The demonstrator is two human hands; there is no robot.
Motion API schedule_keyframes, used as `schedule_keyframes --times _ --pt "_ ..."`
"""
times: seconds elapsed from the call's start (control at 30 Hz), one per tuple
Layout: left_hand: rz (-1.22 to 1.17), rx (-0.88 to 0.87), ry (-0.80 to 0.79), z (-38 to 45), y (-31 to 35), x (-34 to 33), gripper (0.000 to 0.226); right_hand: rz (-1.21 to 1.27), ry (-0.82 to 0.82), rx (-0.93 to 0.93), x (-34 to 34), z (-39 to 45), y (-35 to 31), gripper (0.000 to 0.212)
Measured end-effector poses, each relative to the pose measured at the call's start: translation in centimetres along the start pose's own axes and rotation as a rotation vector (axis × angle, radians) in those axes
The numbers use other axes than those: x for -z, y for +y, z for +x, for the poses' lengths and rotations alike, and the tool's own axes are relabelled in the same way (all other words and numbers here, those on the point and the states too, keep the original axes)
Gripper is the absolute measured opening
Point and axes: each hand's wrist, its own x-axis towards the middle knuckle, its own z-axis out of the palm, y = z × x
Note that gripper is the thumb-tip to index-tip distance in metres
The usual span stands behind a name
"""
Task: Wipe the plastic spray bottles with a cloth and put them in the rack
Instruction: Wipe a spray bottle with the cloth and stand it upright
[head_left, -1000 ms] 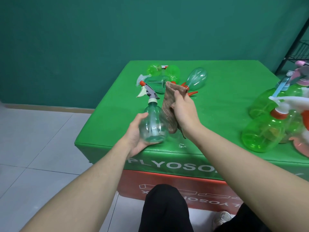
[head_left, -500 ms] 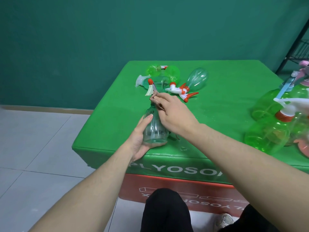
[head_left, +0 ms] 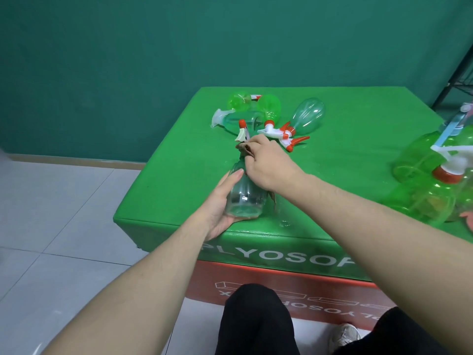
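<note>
The person sits at a low block table with a bright green vinyl top; the left hand cups the lower body of a small clear plastic spray bottle with an orange-tipped white trigger head, thumb laid straight along its side and the remaining fingers hidden behind and under it; the bottle stands tilted a little away from the person, near the front edge of the green top; the right hand is curled over the bottle's neck, pinching a crumpled brown cloth against it just below the trigger, and a tail of the same cloth hangs down beside the bottle's right flank; farther back on the green top lies a loose heap of green and clear spray bottles on their sides, their white and orange triggers tangled together; at the right edge stands a cluster of larger green spray bottles, partly cut off by the frame; a black wire rack shows in the far right corner against the dark green wall; the person's black-trousered knees sit below the table's front, which bears white lettering.
</note>
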Motion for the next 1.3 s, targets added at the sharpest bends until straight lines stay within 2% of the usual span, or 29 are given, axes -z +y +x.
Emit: schedule_keyframes --times 0.1,0.27,0.43,0.47,0.57,0.6,0.73,0.8,0.97,1.1,1.3 --pt "-0.048 -0.002 0.006 0.1 -0.2 0.1 0.071 0.062 0.031 0.001 -0.9 -0.5 -0.2 0.044" --pt "-0.078 -0.004 0.011 0.0 -0.3 0.1 0.058 0.153 0.039 0.025 -2.0 -1.2 -0.3 0.044" --pt "-0.171 -0.03 0.037 0.0 -0.5 0.4 0.058 0.188 0.06 0.133 -2.4 -2.0 -0.6 0.046" --pt "-0.182 -0.036 0.033 0.0 -0.5 0.5 0.058 0.184 0.061 0.142 -2.7 -2.3 -0.6 0.049" --pt "-0.175 -0.053 0.041 0.0 -0.4 0.4 0.052 0.247 0.041 0.124 -2.7 -3.4 -0.7 0.076" --pt "-0.167 -0.051 0.049 0.0 -0.4 0.3 0.051 0.296 0.039 0.107 -2.8 -3.5 -0.6 0.076" --pt "-0.128 -0.047 0.08 0.0 -0.4 -0.1 0.054 0.449 0.127 -0.002 -2.5 -2.9 -0.6 0.047" --pt "-0.088 -0.054 0.077 0.1 -0.5 -0.3 0.054 0.361 0.16 -0.024 -2.7 -2.4 -0.7 0.04" --pt "-0.139 -0.059 0.079 0.1 -0.7 -0.2 0.053 0.143 0.141 -0.011 -3.3 -2.1 -1.6 0.052" --pt "-0.155 -0.08 0.111 0.3 -0.9 -0.3 0.051 0.157 0.131 0.025 -3.8 -2.3 -1.6 0.047" --pt "-0.172 -0.107 0.132 0.4 -0.8 -0.6 0.045 0.069 0.256 0.269 -5.5 -3.6 -0.5 0.041"
